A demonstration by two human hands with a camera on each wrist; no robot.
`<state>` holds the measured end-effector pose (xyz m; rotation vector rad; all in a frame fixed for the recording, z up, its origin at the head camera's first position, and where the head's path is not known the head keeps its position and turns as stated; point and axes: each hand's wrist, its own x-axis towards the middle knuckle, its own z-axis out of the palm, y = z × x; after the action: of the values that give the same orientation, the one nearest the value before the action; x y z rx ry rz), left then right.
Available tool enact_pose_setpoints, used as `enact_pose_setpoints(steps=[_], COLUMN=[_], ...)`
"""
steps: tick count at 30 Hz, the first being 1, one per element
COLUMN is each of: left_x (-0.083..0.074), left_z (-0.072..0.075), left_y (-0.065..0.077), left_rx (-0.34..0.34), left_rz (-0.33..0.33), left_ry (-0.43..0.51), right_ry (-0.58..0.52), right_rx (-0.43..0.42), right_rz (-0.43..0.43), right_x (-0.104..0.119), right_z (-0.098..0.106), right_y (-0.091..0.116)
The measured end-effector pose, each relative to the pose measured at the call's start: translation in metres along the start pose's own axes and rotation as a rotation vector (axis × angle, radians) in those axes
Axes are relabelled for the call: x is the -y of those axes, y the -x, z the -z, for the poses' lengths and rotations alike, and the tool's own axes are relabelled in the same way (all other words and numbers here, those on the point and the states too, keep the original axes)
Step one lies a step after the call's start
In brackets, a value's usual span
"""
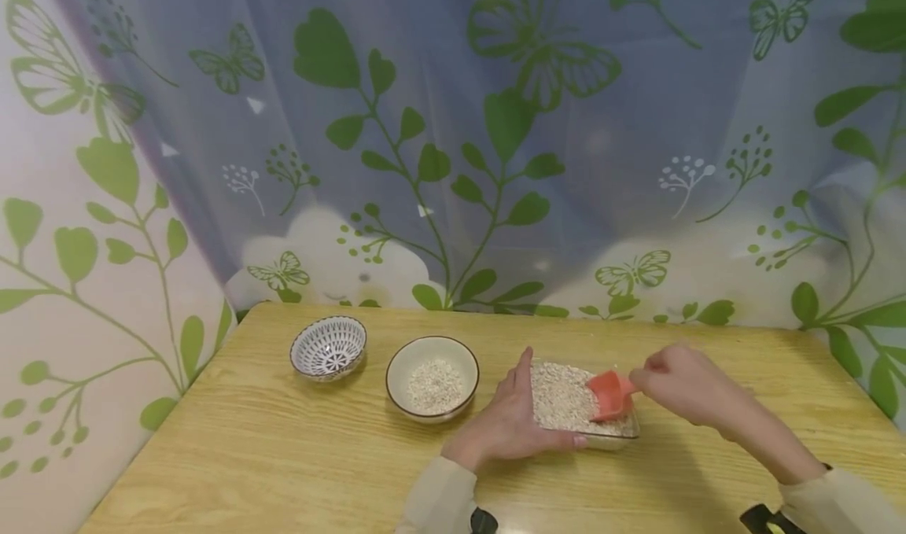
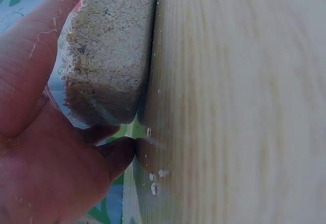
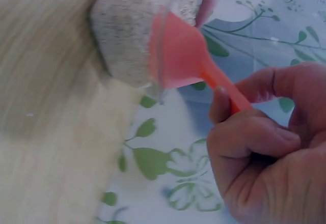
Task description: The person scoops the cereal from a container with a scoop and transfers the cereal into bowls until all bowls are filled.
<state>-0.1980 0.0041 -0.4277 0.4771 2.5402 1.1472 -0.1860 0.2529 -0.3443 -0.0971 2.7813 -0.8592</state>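
A clear rectangular container (image 1: 614,442) full of oat flakes (image 1: 561,392) stands on the table, right of centre. My left hand (image 1: 506,424) holds its left end, the thumb along the front wall and the fingers about the left side. My right hand (image 1: 697,384) grips the handle of a coral-red scoop (image 1: 610,396), whose blade is down in the oats at the container's right end. In the right wrist view, curled fingers wrap the scoop's handle (image 3: 226,86). Left of the container sits a cream bowl (image 1: 405,365) with a dark rim, with oat flakes in its bottom.
A patterned black-and-white bowl (image 1: 329,349) stands at the far left of the wooden table (image 1: 283,455). A few loose flakes (image 2: 154,187) lie on the tabletop near my left fingers. Behind the table hangs a leaf-and-butterfly curtain (image 1: 602,172).
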Motion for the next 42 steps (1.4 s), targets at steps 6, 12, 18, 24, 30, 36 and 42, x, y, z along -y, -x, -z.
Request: enact_pose_setpoints(steps=[6, 12, 18, 24, 30, 36, 42], left_x=[0.001, 0.001, 0.001, 0.0, 0.0, 0.001, 0.001], left_z=[-0.001, -0.001, 0.0, 0.0, 0.0, 0.0, 0.001], left_y=[0.0, 0.0, 0.0, 0.0, 0.0, 0.0, 0.0], left_rx=[-0.001, -0.006, -0.006, -0.003, -0.007, -0.002, -0.001], left_rz=[0.002, 0.008, 0.005, 0.011, 0.004, 0.009, 0.015], left_ry=[0.005, -0.008, -0.017, -0.014, -0.026, -0.023, -0.02], right_ry=[-0.161, -0.32, -0.4, -0.495, -0.566, -0.647, -0.73], right_rx=[0.055, 0.113, 0.139, 0.158, 0.189, 0.255, 0.318], right_rz=[-0.053, -0.088, -0.094, -0.046, -0.004, 0.051, 0.065], right_x=[-0.021, -0.033, -0.041, -0.051, -0.059, -0.068, -0.076], right_z=[-0.005, -0.008, -0.013, -0.02, -0.024, -0.025, -0.026], right_y=[-0.006, -0.01, -0.013, -0.017, -0.019, -0.021, -0.023])
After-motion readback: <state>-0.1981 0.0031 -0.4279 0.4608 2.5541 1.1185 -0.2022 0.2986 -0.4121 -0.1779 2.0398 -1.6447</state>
